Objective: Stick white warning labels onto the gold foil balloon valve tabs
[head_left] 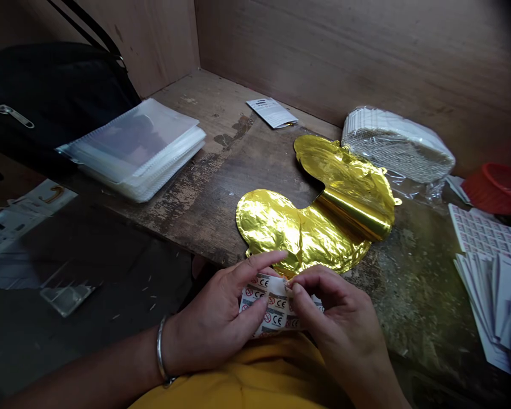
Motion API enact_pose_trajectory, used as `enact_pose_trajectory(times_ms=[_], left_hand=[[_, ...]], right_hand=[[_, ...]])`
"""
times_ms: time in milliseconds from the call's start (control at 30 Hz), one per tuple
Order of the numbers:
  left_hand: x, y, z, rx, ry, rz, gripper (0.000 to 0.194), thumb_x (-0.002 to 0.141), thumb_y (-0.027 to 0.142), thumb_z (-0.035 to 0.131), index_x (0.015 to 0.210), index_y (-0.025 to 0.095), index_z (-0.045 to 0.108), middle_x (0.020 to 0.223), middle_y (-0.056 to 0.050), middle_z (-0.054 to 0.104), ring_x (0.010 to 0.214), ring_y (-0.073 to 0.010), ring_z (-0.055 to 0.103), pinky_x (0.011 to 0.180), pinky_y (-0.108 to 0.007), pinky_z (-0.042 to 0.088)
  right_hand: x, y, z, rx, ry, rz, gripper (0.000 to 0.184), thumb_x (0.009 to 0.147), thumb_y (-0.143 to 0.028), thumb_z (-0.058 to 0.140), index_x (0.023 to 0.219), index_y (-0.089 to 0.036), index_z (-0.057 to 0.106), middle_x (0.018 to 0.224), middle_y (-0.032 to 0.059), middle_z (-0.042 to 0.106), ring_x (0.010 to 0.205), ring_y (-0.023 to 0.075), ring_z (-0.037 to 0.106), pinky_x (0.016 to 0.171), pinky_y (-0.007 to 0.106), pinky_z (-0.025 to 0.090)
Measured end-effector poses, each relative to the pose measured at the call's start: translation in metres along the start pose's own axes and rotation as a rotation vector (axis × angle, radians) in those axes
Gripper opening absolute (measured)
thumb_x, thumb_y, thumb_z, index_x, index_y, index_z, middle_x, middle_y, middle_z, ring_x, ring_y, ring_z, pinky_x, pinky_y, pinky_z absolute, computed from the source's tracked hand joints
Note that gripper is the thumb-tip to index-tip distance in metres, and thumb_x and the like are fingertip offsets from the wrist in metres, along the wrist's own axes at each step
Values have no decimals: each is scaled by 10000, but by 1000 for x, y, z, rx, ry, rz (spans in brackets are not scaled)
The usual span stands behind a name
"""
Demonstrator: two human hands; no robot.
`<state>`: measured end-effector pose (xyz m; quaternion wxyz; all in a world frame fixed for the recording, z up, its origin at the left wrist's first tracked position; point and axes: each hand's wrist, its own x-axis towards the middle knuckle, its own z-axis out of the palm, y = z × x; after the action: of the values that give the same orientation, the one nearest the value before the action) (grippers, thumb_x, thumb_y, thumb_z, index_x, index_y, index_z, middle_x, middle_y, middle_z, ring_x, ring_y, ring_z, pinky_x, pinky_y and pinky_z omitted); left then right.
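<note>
A white sheet of stickers (276,304), printed with CE marks and small red round symbols, is held low over my lap. My left hand (221,309), with a silver bangle at the wrist, grips its left side, thumb on the front and index finger stretched along the top. At the upper edge, my right hand (336,312) pinches thumb and index finger together on a corner or sticker of the sheet; exactly what lies between the fingertips is too small to make out. Just beyond both hands lies a folded gold foil balloon (276,218) on the wooden table.
A stack of clear plastic sleeves (153,153) lies at the table's left, beside a black bag (46,102). Farther back are a folded printed leaflet (272,112) and a plastic-wrapped white bundle (396,142). A red basket (498,187), sticker sheets (489,233) and paper slips (489,301) occupy the right.
</note>
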<state>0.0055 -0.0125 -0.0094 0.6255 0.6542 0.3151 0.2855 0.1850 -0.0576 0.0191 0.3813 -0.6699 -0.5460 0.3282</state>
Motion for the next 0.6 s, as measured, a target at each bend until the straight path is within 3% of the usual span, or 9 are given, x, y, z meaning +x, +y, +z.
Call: enact_pose_trajectory(times_ms=[67, 167, 267, 367, 467, 600], left_hand=[[2, -2, -1, 20, 5, -12, 351, 839, 24, 498, 1098, 246, 583, 1067, 15, 615, 974, -132, 584, 873, -248, 455], [5, -3, -1, 30, -15, -82, 237, 798, -9, 489, 795, 189, 618, 916, 18, 610, 880, -123, 578, 783, -225, 447], [7, 1, -2, -29, -42, -113, 210, 858, 59, 508, 878, 200, 662, 930, 14, 627, 901, -130, 582, 824, -237, 444], [6, 9, -4, -182, -81, -134, 223, 978, 286, 459, 952, 184, 656, 967, -15, 623, 932, -153, 574, 863, -271, 449], [5, 13, -7, -264, -107, -176, 356, 1005, 407, 399, 911, 157, 635, 914, -24, 585, 875, -151, 546, 807, -270, 458], [7, 11, -9, -193, -91, -144, 280, 969, 360, 509, 854, 147, 650, 863, -11, 565, 834, -137, 519, 781, -244, 440]], right_hand=[[1, -1, -2, -13, 26, -32, 154, 834, -221, 603, 684, -199, 632, 657, -3, 618, 565, 135, 584, 524, 257, 475], [4, -5, -5, -212, 198, -241, 107, 825, -155, 620, 730, -196, 646, 702, 11, 637, 609, 140, 598, 564, 266, 495], [5, -8, -4, -523, 365, -634, 123, 775, -70, 687, 837, -176, 676, 762, 44, 663, 693, 165, 596, 667, 303, 512], [4, -2, 2, -610, 293, -899, 203, 755, -55, 730, 929, -150, 684, 812, 64, 685, 761, 191, 600, 724, 330, 522], [1, 6, 9, -545, 194, -934, 241, 769, -62, 721, 1001, -116, 686, 888, 82, 701, 843, 214, 595, 753, 350, 519], [-2, 0, 1, -436, 70, -804, 215, 782, -98, 704, 991, -148, 703, 906, 69, 697, 842, 200, 586, 788, 352, 491]])
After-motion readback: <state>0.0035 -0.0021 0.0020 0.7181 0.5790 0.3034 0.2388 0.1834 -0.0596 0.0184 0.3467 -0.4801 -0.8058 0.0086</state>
